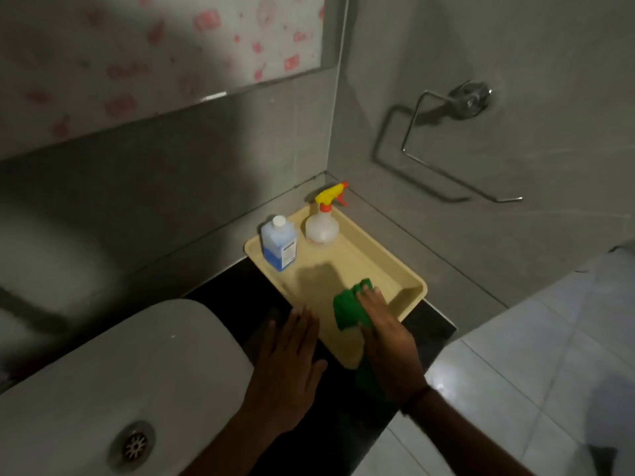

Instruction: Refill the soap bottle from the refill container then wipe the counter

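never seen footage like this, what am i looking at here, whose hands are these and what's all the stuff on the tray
There is no machine here. A person wears one wide-angle camera on the head, looking forward and down, so you see their own two bare hands from above.

The scene is a bathroom corner: a white sink at lower left, and a dark counter carrying a beige tray. At the tray's far end stand a blue refill bottle with a white cap and a clear spray bottle with a yellow trigger head.

The right hand presses a green cloth onto the tray's near end. The left hand is open, fingers spread over the counter at the tray's edge, holding nothing. A metal towel ring hangs on the wall.
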`<state>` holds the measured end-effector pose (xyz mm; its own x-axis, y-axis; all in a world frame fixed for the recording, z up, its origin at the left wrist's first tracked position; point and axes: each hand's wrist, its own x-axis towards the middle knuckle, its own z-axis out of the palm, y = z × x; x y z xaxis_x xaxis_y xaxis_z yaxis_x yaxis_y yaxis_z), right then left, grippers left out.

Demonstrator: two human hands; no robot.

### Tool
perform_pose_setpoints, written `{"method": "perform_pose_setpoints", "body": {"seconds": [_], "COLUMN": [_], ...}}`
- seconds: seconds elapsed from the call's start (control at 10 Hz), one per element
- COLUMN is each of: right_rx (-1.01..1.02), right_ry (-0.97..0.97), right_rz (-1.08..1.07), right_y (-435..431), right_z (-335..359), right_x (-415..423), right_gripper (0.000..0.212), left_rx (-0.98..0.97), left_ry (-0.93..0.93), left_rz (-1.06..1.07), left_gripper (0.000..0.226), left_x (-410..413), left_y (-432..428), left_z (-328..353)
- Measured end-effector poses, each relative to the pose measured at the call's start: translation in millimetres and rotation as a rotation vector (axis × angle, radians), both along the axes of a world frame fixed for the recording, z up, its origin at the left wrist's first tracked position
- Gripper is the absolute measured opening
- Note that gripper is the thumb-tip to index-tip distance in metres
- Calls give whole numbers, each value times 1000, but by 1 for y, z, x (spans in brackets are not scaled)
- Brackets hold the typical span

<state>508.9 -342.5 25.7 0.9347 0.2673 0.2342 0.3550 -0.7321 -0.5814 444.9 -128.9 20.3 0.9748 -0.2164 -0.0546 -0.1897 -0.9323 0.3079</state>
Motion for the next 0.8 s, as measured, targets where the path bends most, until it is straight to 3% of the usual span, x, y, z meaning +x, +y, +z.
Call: {"method": "perform_pose_setpoints", "body": {"seconds": [0.2, 0.4, 0.7, 0.8], "right_rx": [-354, -624, -594, -388], "right_ry": [113, 262, 278, 185], "right_rz": [43, 125, 141, 104], "right_y": [-2, 17, 13, 23], "right_z": [-29, -101, -106, -61], "right_x": [156, 202, 196, 170], "right_gripper": [58, 62, 69, 68], "left_rx": [118, 189, 177, 134], "left_ry": [21, 113, 91, 18], "left_rz": [6, 23, 52, 90], "left_gripper": [72, 83, 84, 79], "left_x": [90, 126, 128, 116], "left_y": [-40, -46, -43, -42], "left_z": [-16, -62, -71, -57]}}
